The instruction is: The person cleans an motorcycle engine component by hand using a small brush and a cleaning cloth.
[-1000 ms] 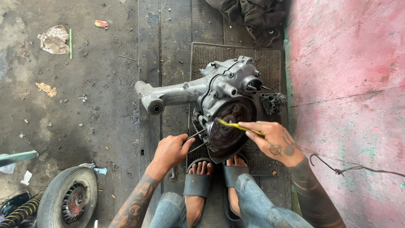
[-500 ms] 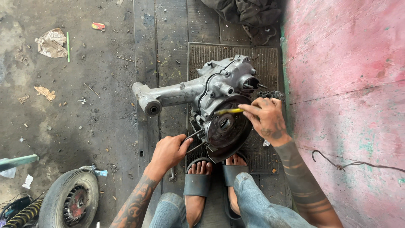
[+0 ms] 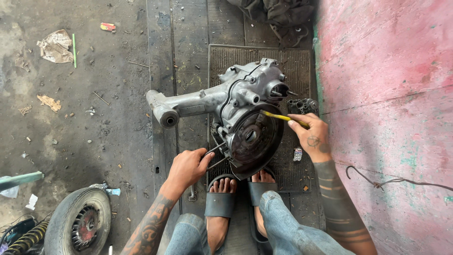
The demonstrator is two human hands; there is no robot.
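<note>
Item: grey cast-aluminium scooter engine case with long swing arm (image 3: 222, 101), standing on a dark ribbed rubber mat (image 3: 292, 61) between your sandalled feet (image 3: 222, 203), its dark round backing plate (image 3: 252, 139) tilted toward you.

Right hand (image 3: 314, 137): fingers pinched round a thin yellow-handled tool (image 3: 278, 116), its tip laid against the upper rim of the plate. Keep the tool shallow to the rim and press in short strokes (a slip would likely send the tip across the plate's face).

Left hand (image 3: 188, 167): fingers curled over thin metal studs (image 3: 212, 151) at the case's lower left. Keep that grip firm and pull toward your knees, so the case does not rock on the mat.

Nearby: small grey cast part (image 3: 302, 105) just beyond the right hand; small scooter wheel with tyre (image 3: 80, 222) well apart at lower left; pink painted wall (image 3: 391, 94) to the right.
</note>
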